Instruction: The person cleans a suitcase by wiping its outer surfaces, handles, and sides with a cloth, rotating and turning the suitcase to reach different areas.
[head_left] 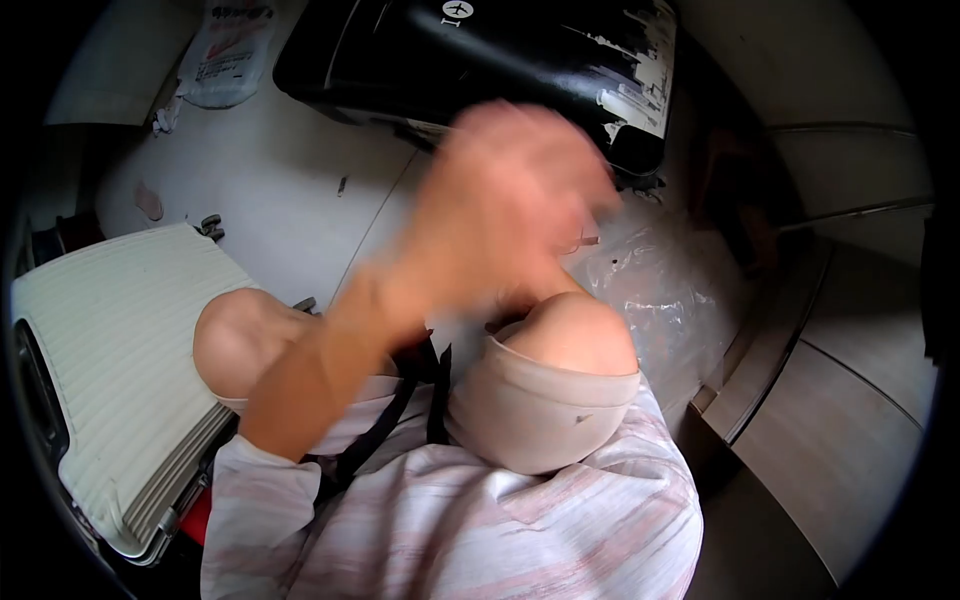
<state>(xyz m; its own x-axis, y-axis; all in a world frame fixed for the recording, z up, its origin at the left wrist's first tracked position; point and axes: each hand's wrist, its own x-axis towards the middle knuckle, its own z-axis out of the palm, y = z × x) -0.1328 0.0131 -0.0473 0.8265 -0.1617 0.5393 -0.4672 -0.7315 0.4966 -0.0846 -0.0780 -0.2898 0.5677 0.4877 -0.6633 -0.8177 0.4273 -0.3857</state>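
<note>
Well, blurred hand (515, 195), glossy suitcase (480, 60)

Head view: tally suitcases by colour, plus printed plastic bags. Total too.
Black suitcase: 1
White suitcase: 1
Printed bag: 1
Total: 3

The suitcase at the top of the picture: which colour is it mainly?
The suitcase is mainly black; head view.
</note>
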